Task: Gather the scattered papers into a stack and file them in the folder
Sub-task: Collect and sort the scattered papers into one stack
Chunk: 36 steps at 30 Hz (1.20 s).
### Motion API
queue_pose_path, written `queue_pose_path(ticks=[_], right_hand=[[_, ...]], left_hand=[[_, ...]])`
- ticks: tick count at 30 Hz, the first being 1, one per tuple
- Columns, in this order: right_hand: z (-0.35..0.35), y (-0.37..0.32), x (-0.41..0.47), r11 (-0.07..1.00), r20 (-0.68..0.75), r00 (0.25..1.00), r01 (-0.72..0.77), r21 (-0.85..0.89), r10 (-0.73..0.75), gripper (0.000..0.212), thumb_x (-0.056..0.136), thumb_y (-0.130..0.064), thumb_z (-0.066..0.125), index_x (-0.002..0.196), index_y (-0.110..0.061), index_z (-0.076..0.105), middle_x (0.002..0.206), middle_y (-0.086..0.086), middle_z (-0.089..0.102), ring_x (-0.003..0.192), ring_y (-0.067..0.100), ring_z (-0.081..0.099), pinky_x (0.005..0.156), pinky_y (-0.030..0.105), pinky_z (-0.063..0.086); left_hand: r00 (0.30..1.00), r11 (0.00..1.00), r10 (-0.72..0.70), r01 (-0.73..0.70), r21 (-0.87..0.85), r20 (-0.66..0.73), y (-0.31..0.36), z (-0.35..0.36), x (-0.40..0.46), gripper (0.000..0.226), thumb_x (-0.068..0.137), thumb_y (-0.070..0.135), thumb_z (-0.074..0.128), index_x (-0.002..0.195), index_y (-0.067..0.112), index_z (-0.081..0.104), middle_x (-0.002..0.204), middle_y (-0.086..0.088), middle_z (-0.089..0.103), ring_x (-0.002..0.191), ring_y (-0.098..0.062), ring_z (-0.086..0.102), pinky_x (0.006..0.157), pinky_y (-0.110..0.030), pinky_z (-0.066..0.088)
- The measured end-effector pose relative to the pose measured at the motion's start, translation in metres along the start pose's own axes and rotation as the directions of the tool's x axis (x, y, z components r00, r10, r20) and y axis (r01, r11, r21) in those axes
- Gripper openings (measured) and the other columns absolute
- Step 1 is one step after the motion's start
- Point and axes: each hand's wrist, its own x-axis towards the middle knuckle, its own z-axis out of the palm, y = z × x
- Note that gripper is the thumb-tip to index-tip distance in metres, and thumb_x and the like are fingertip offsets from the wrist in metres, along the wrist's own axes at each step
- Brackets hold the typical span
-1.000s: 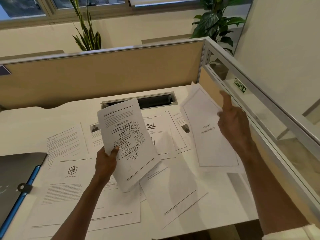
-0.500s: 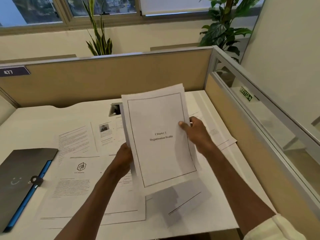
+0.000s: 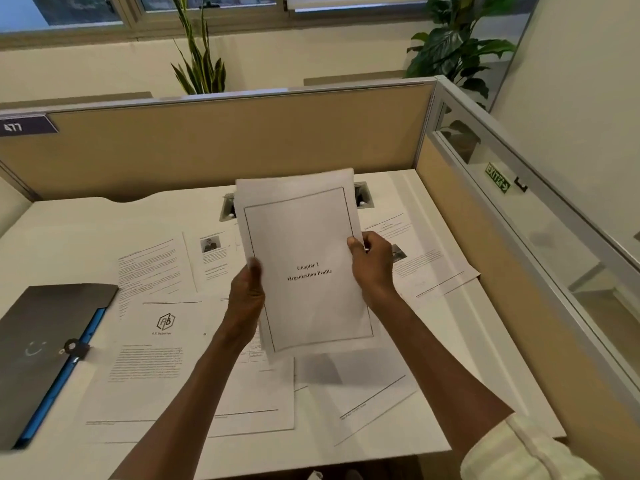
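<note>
At the centre of the frame, the left hand (image 3: 246,295) and right hand (image 3: 373,268) grip the side edges of a small stack of papers (image 3: 304,265), raised above the white desk (image 3: 69,230). Its top sheet is white, with a thin black border and the centred title "Chapter 2 Organization Profile". Loose sheets (image 3: 152,362) lie beneath; the dark folder (image 3: 41,341) sits at lower left.

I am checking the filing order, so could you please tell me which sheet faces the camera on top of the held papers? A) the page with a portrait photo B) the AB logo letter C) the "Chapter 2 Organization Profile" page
C: the bordered page titled "Chapter 2 Organization Profile" fronts the papers held between left hand and right hand.
</note>
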Motion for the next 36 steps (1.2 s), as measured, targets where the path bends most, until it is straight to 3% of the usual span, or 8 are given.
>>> queue_pose_path(ticks=[4,8,15,22,25,29,32,36], right_hand=[[0.002,-0.009,-0.001,0.989,0.058,0.992,0.109,0.101,-0.115,0.022,0.097,-0.027,0.054,0.092,-0.006,0.056,0.087,0.009,0.065,0.076,0.020,0.060,0.069,0.031,0.053],[0.004,0.013,-0.007,0.981,0.123,0.984,0.104,0.166,-0.125,0.018,0.097,-0.034,0.052,0.096,-0.016,0.053,0.093,0.002,0.066,0.080,0.013,0.065,0.061,0.018,0.055],[0.015,0.067,-0.013,0.991,0.275,0.961,0.023,-0.133,0.015,0.033,0.098,-0.017,0.051,0.129,-0.008,0.041,0.130,0.013,0.054,0.116,0.029,0.057,0.093,0.044,0.055],[0.002,0.089,0.030,0.943,0.253,0.967,0.078,-0.324,0.006,0.032,0.086,0.010,0.052,0.112,-0.008,0.056,0.112,0.008,0.063,0.106,0.021,0.060,0.076,0.010,0.046],[-0.005,0.109,0.056,0.855,0.118,0.990,-0.007,-0.519,0.080,0.039,0.089,-0.011,0.061,0.125,-0.002,0.050,0.125,0.018,0.054,0.118,0.032,0.051,0.092,0.033,0.045],[-0.007,0.126,0.083,0.633,0.006,0.959,-0.183,-0.752,0.284,0.095,0.083,-0.054,0.064,0.147,0.002,0.020,0.145,0.026,0.033,0.134,0.041,0.031,0.106,0.049,0.035],[0.002,0.130,0.093,0.538,-0.022,0.955,-0.185,-0.822,0.294,0.115,0.072,-0.069,0.066,0.148,0.002,0.016,0.148,0.025,0.029,0.137,0.041,0.028,0.108,0.053,0.031],[0.019,0.130,0.098,0.411,-0.072,0.968,-0.170,-0.896,0.242,0.123,0.060,-0.070,0.075,0.145,0.003,0.022,0.142,0.021,0.040,0.129,0.034,0.041,0.103,0.049,0.037]], left_hand=[[0.980,0.989,0.095,-0.072,0.132,-0.175,0.001,-0.002,0.006,0.041,0.073,0.040,0.085,0.108,0.030,0.068,0.101,0.008,0.077,0.093,-0.010,0.074,0.078,-0.033,0.061],[0.970,0.985,0.153,-0.134,0.112,-0.189,-0.005,-0.009,0.006,0.038,0.066,0.039,0.088,0.097,0.049,0.069,0.098,0.014,0.075,0.089,-0.004,0.072,0.068,-0.025,0.060],[0.983,0.960,0.047,0.005,0.281,-0.178,-0.045,-0.016,0.004,0.024,0.084,0.021,0.077,0.092,0.042,0.067,0.096,0.004,0.073,0.095,-0.026,0.069,0.075,-0.045,0.060],[0.969,0.920,0.113,-0.019,0.390,-0.220,-0.034,-0.012,0.031,0.043,0.095,0.032,0.062,0.132,0.010,0.059,0.124,-0.006,0.066,0.108,-0.022,0.063,0.082,-0.031,0.055],[0.960,0.918,0.133,-0.025,0.396,-0.246,-0.032,-0.016,0.037,0.044,0.096,0.034,0.059,0.134,0.012,0.057,0.124,-0.003,0.066,0.107,-0.021,0.063,0.081,-0.030,0.054],[0.946,0.926,0.106,0.018,0.377,-0.305,-0.032,-0.027,0.041,0.041,0.096,0.037,0.060,0.130,0.016,0.060,0.118,-0.001,0.069,0.102,-0.021,0.066,0.073,-0.026,0.053],[0.940,0.929,0.064,0.068,0.365,-0.336,-0.037,-0.038,0.044,0.040,0.095,0.039,0.061,0.128,0.017,0.062,0.116,0.000,0.071,0.103,-0.022,0.067,0.084,-0.037,0.054],[0.934,0.933,0.040,0.093,0.348,-0.355,-0.041,-0.048,0.047,0.027,0.094,0.042,0.062,0.116,0.028,0.066,0.105,0.012,0.072,0.100,-0.015,0.069,0.071,-0.027,0.051]])
